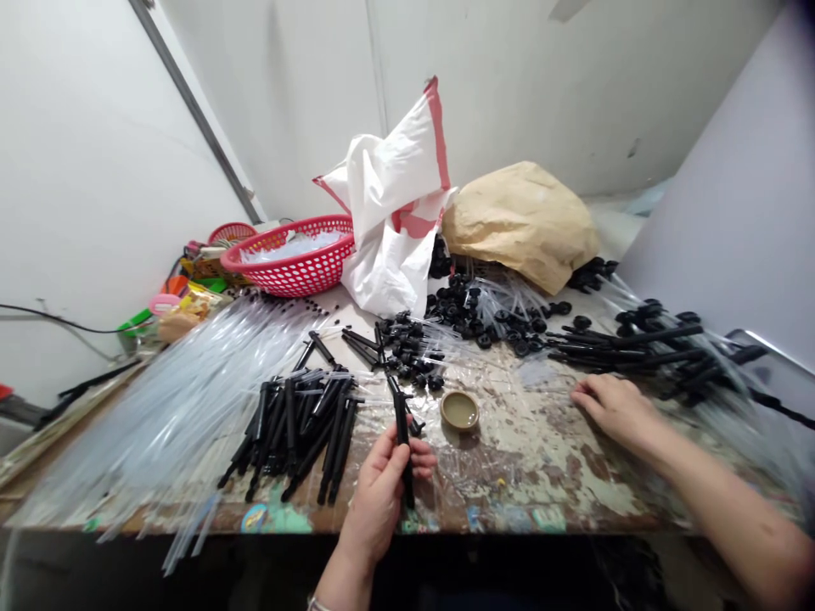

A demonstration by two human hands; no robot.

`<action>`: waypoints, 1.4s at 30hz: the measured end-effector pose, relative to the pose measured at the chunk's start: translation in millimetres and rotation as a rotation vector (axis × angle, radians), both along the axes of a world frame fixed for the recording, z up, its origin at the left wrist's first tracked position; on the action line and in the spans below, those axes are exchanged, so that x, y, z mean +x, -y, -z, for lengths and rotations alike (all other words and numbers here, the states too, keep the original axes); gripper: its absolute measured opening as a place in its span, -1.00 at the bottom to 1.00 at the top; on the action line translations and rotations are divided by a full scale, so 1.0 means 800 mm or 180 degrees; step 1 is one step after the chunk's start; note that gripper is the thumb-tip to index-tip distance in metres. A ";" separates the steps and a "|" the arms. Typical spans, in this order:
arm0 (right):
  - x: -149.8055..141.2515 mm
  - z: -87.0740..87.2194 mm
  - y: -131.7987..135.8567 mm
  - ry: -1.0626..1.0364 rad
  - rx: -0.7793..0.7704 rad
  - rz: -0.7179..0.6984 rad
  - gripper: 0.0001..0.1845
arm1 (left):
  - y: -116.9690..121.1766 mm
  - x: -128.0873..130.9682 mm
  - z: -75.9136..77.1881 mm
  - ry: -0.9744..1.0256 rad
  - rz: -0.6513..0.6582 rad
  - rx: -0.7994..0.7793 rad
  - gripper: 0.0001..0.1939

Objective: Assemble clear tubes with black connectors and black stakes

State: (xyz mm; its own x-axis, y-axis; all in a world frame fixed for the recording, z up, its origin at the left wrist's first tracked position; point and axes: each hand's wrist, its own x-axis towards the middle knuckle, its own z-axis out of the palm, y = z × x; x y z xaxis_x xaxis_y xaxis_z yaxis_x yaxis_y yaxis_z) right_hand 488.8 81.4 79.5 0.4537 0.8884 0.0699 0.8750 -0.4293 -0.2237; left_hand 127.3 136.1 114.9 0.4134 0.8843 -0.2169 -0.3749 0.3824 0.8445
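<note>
Left hand (374, 485) has its fingers wrapped around a slim, straight black rod (401, 420) over the paint-flaked desk (535, 471), near a round bowl (459, 427); right hand (616, 412) loosely curled, its grip impossible to tell.

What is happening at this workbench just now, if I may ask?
A person's left hand holds a slender black plastic tube at the front of a worn tabletop. The right hand is near a bundle of black rods; whether it grips anything is unclear. A small round bowl sits between the hands, and piled black tubes and long clear tubing lie to the left.
</note>
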 end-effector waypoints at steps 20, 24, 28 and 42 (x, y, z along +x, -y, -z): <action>-0.109 -0.093 -0.021 -0.1784 0.0451 -0.0686 -0.69 | 0.002 -0.007 0.003 -0.0210 0.0078 0.0050 -0.60; -0.150 -0.098 -0.029 -0.1759 0.0412 -0.1234 -0.67 | 0.001 -0.006 0.005 -0.0221 0.0096 0.0138 -0.69; -0.166 -0.088 -0.042 -0.1108 0.0330 -0.1589 -0.75 | 0.001 -0.006 0.006 -0.0195 0.0071 0.0215 -0.69; -0.188 -0.091 -0.059 0.1013 0.0345 -0.2016 -0.80 | 0.002 -0.010 0.004 -0.0046 0.0184 0.0057 -0.38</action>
State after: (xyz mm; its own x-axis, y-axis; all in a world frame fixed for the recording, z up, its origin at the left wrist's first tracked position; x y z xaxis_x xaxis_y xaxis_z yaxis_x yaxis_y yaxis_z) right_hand 338.5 128.5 152.4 -0.2038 0.9549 0.2158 0.9786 0.1928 0.0713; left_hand 119.5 134.3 111.3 0.4607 0.8629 -0.2076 -0.3404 0.3878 0.8566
